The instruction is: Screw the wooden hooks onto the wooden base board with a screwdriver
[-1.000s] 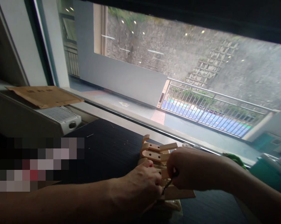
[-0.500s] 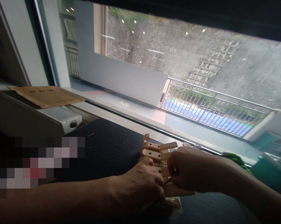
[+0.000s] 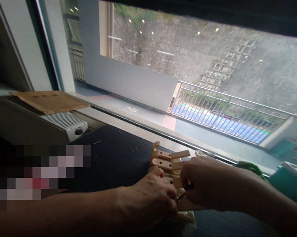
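A row of pale wooden hooks (image 3: 165,164) with screw holes and curled ends lies on the dark table. My left hand (image 3: 148,199) is closed on the nearer wooden pieces, its fingers hiding most of what they grip. From the closed fingers of my right hand (image 3: 207,184) a thin metal rod (image 3: 181,197) points toward my left fingertips. Its far end is hidden, and I cannot tell what kind of tool it is. A clear plastic bag (image 3: 189,219) shows beneath the wood near my left hand.
On the dark table (image 3: 111,158) lie a small metal pin (image 3: 96,143) and several tiny bits. A brown paper envelope (image 3: 52,101) rests on a white vented unit (image 3: 75,126) at left. Behind runs the window sill, with a green cloth (image 3: 252,168) and a teal container (image 3: 286,184) at right.
The view has shifted slightly. My right hand sits a little lower and further right, and more of the metal rod shows. My left hand keeps its hold on the wood.
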`<state>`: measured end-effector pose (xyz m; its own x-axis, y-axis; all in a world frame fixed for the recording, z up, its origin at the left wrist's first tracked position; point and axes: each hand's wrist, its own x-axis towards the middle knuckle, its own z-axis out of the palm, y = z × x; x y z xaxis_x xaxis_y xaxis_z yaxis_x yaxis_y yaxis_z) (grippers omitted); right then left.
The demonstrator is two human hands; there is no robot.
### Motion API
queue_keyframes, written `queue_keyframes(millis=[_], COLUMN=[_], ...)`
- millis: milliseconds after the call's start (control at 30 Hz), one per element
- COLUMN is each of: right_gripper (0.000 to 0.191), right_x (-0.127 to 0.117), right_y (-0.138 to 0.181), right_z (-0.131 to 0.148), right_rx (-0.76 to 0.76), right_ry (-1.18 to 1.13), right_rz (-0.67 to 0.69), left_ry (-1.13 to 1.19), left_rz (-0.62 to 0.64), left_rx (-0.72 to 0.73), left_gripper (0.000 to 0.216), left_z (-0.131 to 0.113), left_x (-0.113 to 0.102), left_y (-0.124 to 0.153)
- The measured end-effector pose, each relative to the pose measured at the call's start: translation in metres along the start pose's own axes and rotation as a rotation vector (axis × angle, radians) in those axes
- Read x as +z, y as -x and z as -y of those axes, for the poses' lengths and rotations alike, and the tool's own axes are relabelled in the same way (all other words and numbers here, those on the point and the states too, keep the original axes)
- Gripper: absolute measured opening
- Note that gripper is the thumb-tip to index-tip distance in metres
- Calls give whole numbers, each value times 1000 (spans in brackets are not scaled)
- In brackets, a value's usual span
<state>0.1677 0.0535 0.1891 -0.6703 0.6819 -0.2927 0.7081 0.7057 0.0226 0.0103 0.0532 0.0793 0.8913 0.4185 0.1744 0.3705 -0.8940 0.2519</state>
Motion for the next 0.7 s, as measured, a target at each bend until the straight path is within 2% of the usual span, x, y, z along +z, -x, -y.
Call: queue_keyframes(millis=[67,167,333,467,600,700], right_gripper=[16,17,15,15,14,13], right_x=[2,4,4,3,0,-3], right_y=[2,6,11,14,14,13], right_z=[-3,-5,-4,-1,1,2], right_rx=[-3,-16,64,30,66,90], right_ry=[-21,-51,-75,-106,-100,-70], right_rz=[1,-31,39,16,55,94], left_ry=[-9,-28,-58,-24,-18,-41], left_rz=[13,-41,-100,-61,-52,-1], left_rx=[5,39,100,81,38,22], left_gripper=[5,3,3,8,12,13], left_z=[-1,0,3,2,-3,-6], left_x=[-1,1,2,-4,-12,-16], left_y=[0,1,0,-2,-3,-3])
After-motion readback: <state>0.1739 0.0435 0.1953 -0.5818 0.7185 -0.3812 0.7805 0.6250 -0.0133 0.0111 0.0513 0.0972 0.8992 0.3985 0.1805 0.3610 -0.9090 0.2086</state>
